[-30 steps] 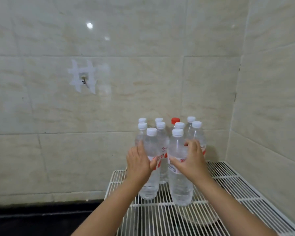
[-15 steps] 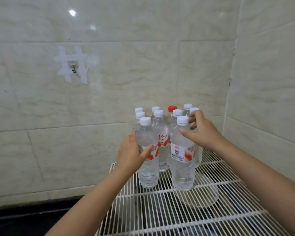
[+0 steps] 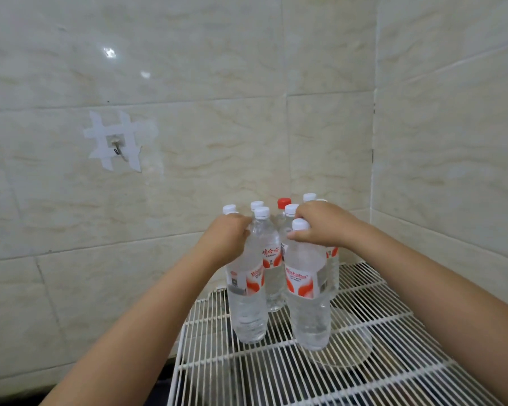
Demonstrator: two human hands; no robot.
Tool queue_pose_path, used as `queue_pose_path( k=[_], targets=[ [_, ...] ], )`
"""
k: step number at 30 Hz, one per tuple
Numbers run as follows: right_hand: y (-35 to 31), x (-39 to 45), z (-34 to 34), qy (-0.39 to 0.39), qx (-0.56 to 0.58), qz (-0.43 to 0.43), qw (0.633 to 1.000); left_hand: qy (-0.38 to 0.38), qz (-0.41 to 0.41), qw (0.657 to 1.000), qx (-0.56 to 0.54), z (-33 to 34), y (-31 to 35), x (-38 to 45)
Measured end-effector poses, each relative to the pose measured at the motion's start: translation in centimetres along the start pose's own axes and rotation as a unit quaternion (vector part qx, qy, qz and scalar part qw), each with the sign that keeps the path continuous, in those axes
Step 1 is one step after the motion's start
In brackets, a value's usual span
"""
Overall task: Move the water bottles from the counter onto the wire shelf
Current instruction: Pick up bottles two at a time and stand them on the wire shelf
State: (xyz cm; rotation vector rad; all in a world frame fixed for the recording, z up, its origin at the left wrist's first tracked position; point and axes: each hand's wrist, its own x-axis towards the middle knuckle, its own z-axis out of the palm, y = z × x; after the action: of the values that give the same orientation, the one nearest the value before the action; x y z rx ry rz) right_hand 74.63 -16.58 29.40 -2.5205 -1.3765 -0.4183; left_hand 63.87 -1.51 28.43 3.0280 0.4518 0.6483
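Both hands are curled at the necks of the two front bottles: the left hand [image 3: 228, 235] wraps the shoulder of the front-left bottle [image 3: 247, 288], covering its cap, while the right hand [image 3: 320, 227] pinches just under the white cap of the front-right bottle [image 3: 307, 288]. Each bottle stands upright on the wire shelf [image 3: 393, 347], long axis vertical, directly beneath its hand, so any shift would have to come from the top, where tipping seems the risk. Close behind them, toward the shelf's back edge, a cluster of more bottles [image 3: 272, 259] stands packed in the wall corner, one with a red cap [image 3: 284, 203]. That cluster blocks any push backward. A taped wall hook [image 3: 118, 145] sits well off left.
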Motion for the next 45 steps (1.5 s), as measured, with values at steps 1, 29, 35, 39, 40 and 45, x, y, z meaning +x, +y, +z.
queue_pose_path(
  k=[1,29,35,39,40,45],
  targets=[
    [-0.3,-0.1,0.1,0.013,-0.011,0.01,1.0,0.005,-0.005,1.0,0.02,0.0,-0.1,0.0],
    [-1.2,-1.8,-0.1,-0.055,0.128,0.012,0.99,0.085,-0.06,0.981,-0.164,-0.4,-1.6,-3.7],
    [-0.4,-1.0,-0.3,-0.04,0.117,-0.023,0.992,0.076,-0.086,0.98,-0.163,-0.4,-0.8,-3.9],
    [-1.7,0.0,-0.1,-0.034,0.114,-0.054,0.991,0.107,-0.111,0.973,-0.173,0.0,-0.1,-3.5],
    [-1.9,0.3,0.1,-0.034,0.114,-0.054,0.991,0.117,-0.112,0.971,-0.177,0.1,0.1,-3.4],
    [-1.8,1.5,0.7,-0.012,0.126,-0.038,0.991,0.122,-0.111,0.971,-0.173,0.6,0.3,-2.4]
  ],
)
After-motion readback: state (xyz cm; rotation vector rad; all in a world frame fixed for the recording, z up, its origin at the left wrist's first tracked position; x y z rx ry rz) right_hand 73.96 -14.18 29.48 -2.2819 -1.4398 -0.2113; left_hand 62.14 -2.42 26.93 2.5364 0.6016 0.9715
